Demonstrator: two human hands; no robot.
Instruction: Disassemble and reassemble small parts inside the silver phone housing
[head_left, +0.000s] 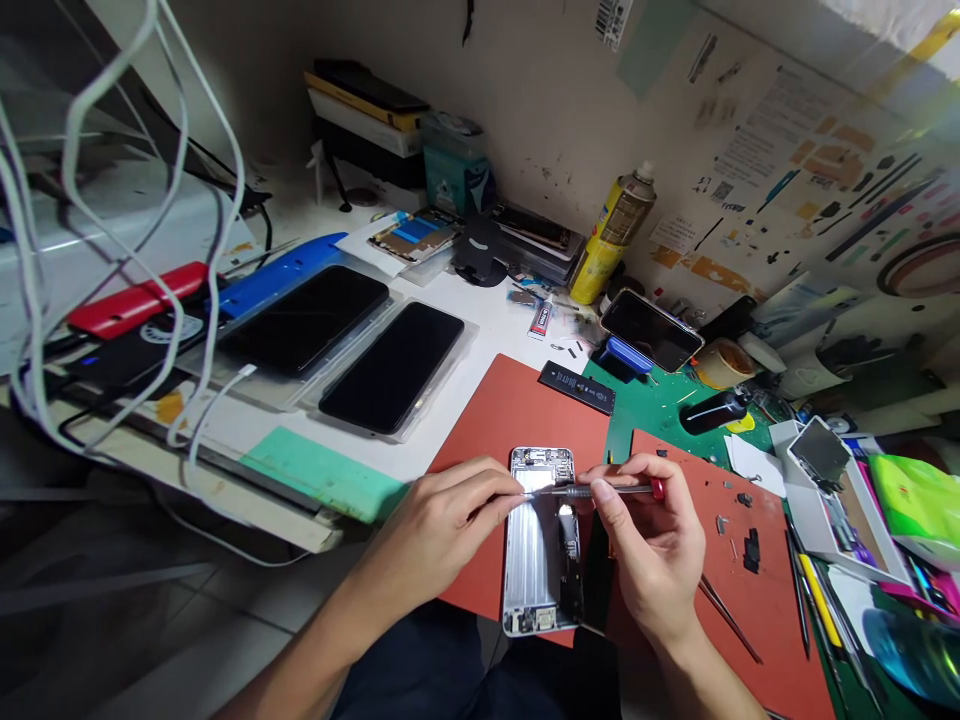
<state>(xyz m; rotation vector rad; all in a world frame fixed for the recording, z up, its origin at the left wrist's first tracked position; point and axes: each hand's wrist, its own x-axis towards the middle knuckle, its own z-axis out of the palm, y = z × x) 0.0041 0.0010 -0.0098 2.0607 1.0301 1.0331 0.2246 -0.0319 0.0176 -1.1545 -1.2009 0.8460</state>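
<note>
My right hand (652, 540) grips a slim screwdriver (577, 491) with a metal shaft and a red end, held level above an opened phone housing (536, 560). The driver points left, to the pinched fingertips of my left hand (450, 520). Whatever those fingertips hold at the driver's tip is too small to make out. The silver phone housing lies on a red-brown mat (480, 440), its inner parts exposed along the right side and both ends. Just beyond it rests a black phone battery (577, 387).
Two black-screened phones, one (307, 315) behind the other (394, 365), lie to the left near white cables (217, 200). Small parts (751, 550) and tweezers (731, 618) are on a second mat (705, 480) at right. A yellow spray can (611, 235) stands at the back.
</note>
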